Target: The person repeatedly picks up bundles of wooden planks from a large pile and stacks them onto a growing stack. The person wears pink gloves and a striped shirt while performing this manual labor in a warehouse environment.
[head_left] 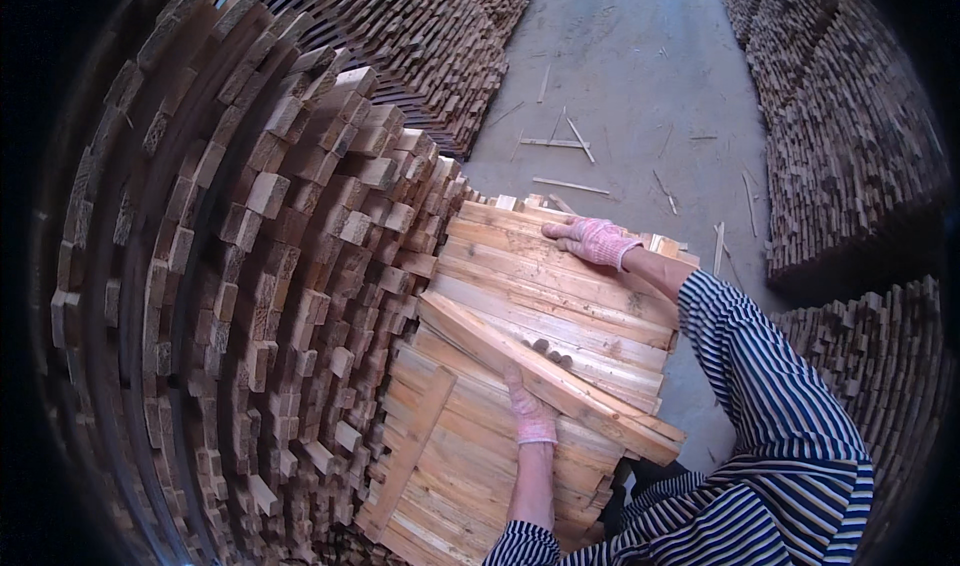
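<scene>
Close on your left, a tall stack of boards [290, 296] crowds the work with jutting ends, and a crosswise slat [413, 451] lies nearby on the pile of slats [560, 271]. Slanting over that pile are the loose planks [570, 386], your left hand [532, 416] curled around them; your right hand [598, 241] rests with fingers extended on its far edge. Beyond, wood strips [555, 143] litter the grey floor [620, 66], with more stacks [850, 136] along the right.
</scene>
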Tool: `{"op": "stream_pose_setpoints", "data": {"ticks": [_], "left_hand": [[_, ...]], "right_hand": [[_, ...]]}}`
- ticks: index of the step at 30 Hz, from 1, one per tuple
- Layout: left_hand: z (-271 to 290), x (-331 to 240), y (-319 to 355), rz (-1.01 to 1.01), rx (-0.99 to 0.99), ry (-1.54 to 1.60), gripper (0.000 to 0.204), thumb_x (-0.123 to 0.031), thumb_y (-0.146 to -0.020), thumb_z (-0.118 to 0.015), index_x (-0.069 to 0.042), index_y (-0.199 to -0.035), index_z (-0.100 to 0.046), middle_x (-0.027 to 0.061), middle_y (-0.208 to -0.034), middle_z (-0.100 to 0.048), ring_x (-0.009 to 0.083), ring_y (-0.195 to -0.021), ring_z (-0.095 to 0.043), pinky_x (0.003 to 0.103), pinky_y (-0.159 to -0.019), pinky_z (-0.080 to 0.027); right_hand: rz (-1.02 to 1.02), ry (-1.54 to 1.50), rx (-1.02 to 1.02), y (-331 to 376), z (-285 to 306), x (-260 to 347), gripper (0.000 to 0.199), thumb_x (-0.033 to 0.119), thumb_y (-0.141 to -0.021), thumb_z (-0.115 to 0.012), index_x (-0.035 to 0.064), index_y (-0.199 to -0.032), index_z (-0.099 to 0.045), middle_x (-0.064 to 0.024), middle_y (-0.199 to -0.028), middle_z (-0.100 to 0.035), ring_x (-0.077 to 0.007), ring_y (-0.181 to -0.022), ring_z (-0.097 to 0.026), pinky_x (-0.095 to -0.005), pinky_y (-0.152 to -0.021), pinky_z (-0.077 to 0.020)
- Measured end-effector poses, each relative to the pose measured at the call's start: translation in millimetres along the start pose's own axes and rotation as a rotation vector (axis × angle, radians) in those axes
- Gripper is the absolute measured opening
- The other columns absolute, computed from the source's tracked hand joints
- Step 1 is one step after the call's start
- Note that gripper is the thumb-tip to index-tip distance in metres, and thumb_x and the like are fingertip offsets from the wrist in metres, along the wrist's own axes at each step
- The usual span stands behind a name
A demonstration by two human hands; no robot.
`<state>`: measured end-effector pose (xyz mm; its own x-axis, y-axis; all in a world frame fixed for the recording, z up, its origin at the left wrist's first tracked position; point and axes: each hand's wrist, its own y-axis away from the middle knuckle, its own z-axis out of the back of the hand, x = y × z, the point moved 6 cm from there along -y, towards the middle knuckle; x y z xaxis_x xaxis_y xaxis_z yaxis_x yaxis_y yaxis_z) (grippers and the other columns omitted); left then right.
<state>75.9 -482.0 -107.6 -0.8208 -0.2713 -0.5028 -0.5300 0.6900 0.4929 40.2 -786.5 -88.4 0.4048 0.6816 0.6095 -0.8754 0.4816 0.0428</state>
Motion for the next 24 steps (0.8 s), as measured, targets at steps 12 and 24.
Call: {"op": "stream_pose_setpoints", "data": {"ticks": [12, 24], "left_hand": [[12.1, 15.2, -11.0, 0.174, -0.143, -0.028, 0.074, -0.06, -0.097, -0.061, 0.001, -0.138, -0.053, 0.0184, -0.131, -0.061, 0.0302, -0.117, -0.062, 0.044, -0.107, -0.05], [7.6, -2.9, 4.1, 0.085, -0.195, -0.044, 0.057, -0.05, -0.094, -0.069, -0.005, -0.126, -0.06, 0.0093, -0.112, -0.064, 0.0252, -0.1, -0.063, 0.045, -0.09, -0.056]], "right_hand": [[-0.07, -0.364, 0.248, 121.4, -44.7, 145.6, 0.101, 0.064, -0.089, -0.064, 0.0, -0.159, -0.026, -0.0333, -0.143, -0.05, -0.0434, -0.133, -0.052, -0.0424, -0.111, -0.0432], [-0.245, -0.466, 0.326, 121.1, 2.0, 95.3, 0.091, 0.041, -0.077, -0.081, -0.0069, -0.146, -0.047, -0.0255, -0.132, -0.064, -0.0324, -0.124, -0.061, -0.0382, -0.107, -0.0466]]}}
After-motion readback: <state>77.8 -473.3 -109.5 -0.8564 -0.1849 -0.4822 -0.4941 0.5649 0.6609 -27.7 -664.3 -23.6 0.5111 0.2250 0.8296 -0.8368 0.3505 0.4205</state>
